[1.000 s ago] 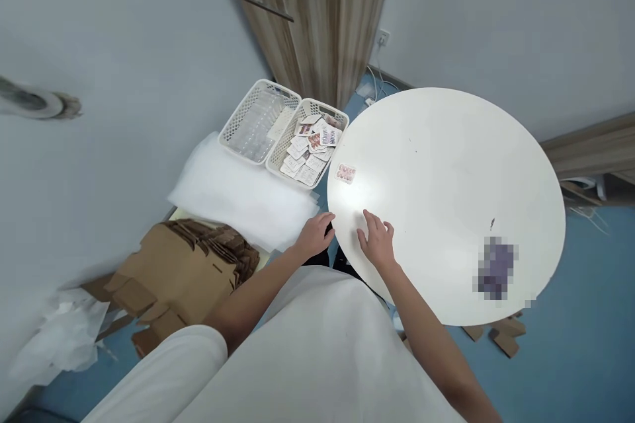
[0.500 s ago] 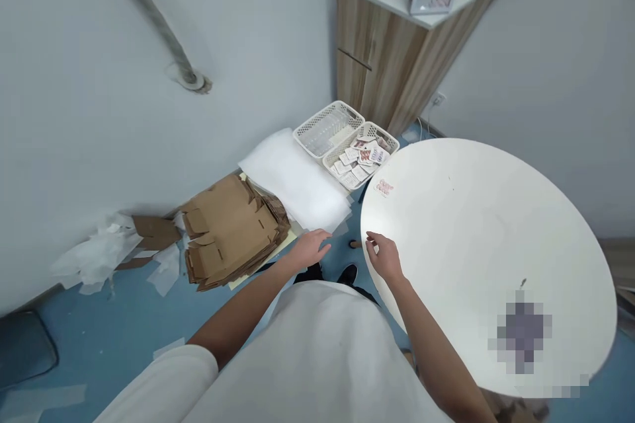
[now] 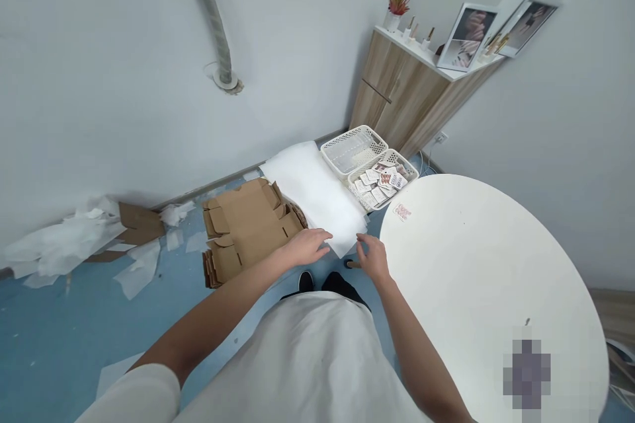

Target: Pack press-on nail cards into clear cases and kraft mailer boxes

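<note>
My left hand (image 3: 308, 246) hovers with its fingers apart, holding nothing, near the right edge of a stack of flat brown cardboard boxes (image 3: 253, 218). Just beyond both hands lies a pile of thin white sheets (image 3: 317, 192). My right hand (image 3: 372, 256) is also empty, thumb and fingers apart, beside the left rim of the round white table (image 3: 476, 251). A small card with a pink pattern (image 3: 401, 212) rests near that table's edge. Past the sheets, one white basket (image 3: 389, 207) holds several printed cards, and another basket (image 3: 327, 157) holds clear plastic pieces.
A wood-grain cabinet (image 3: 397, 92) stands in the corner with a potted plant (image 3: 398, 0) and picture frames (image 3: 466, 36) on top. Crumpled white wrapping (image 3: 64, 238) and an open carton (image 3: 141, 221) lie along the wall at left. A blurred purple patch covers something on the table.
My view has shifted, so the cabinet, baskets and table now sit lower and further right. Both hands remain empty, and the left one is closer to the cardboard stack.
</note>
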`<state>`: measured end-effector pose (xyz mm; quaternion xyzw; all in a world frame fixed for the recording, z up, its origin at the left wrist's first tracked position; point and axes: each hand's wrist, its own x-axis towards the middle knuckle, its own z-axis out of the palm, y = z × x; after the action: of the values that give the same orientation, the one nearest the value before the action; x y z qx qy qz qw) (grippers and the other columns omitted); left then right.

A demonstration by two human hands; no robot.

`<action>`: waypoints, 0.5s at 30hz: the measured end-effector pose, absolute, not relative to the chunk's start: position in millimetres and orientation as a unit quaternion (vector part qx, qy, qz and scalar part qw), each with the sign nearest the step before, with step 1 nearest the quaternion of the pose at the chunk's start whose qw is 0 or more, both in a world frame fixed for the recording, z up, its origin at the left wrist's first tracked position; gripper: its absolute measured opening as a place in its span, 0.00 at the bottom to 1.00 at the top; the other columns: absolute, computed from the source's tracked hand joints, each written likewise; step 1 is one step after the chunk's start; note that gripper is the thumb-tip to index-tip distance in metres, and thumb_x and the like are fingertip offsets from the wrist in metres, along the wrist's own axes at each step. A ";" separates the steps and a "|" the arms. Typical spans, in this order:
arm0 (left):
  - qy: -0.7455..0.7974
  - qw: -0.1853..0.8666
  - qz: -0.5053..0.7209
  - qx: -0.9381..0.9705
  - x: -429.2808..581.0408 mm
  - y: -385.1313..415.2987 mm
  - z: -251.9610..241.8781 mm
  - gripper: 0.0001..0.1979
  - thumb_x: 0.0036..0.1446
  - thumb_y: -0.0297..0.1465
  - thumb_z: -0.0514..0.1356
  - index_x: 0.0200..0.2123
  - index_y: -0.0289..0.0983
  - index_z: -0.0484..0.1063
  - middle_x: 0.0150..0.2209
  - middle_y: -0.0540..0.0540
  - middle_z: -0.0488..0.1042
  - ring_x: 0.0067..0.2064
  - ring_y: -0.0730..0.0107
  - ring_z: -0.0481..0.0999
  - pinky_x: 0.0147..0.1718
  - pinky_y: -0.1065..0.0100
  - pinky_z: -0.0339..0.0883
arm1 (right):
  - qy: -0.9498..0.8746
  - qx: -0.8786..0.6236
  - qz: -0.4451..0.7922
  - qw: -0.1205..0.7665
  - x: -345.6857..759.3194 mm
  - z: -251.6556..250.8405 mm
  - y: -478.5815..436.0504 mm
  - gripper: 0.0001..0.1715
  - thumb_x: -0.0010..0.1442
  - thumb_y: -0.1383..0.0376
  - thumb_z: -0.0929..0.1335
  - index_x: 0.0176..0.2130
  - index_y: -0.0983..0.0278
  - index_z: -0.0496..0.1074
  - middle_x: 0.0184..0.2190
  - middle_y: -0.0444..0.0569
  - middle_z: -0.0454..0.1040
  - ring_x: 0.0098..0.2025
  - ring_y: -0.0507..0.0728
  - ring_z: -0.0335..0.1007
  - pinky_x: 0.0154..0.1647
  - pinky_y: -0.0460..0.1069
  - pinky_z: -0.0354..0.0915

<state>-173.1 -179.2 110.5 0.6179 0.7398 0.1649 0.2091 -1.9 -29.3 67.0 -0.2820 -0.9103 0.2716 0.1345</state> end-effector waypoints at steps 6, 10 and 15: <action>0.737 0.213 0.135 0.627 -202.5 -144.3 118.0 0.18 0.55 0.36 0.52 0.49 0.39 0.65 0.45 0.43 0.72 0.45 0.59 0.71 0.42 0.63 0.62 | -0.922 -0.287 0.218 0.140 -25.3 75.9 1.9 0.18 0.57 0.62 0.58 0.42 0.63 0.70 0.42 0.54 0.72 0.45 0.61 0.66 0.43 0.56 0.61; 0.741 0.223 0.117 0.622 -226.8 -120.0 119.0 0.19 0.55 0.36 0.51 0.50 0.40 0.64 0.44 0.43 0.71 0.45 0.58 0.70 0.40 0.63 0.62 | -0.919 -0.299 0.216 0.142 -57.6 73.8 36.7 0.18 0.57 0.62 0.58 0.43 0.63 0.70 0.45 0.54 0.71 0.48 0.60 0.63 0.47 0.57 0.58; 0.749 0.238 0.115 0.608 -261.5 -76.6 107.7 0.18 0.56 0.37 0.50 0.50 0.41 0.64 0.46 0.43 0.70 0.48 0.59 0.69 0.44 0.62 0.60 | -0.913 -0.321 0.210 0.135 -113.2 62.7 85.9 0.18 0.57 0.63 0.59 0.45 0.63 0.68 0.49 0.53 0.69 0.54 0.61 0.58 0.52 0.58 0.51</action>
<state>-261.5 -76.6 107.7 0.6080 0.7487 0.1147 0.2380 -113.2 85.9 62.7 -0.3214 -0.9134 0.2100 0.1350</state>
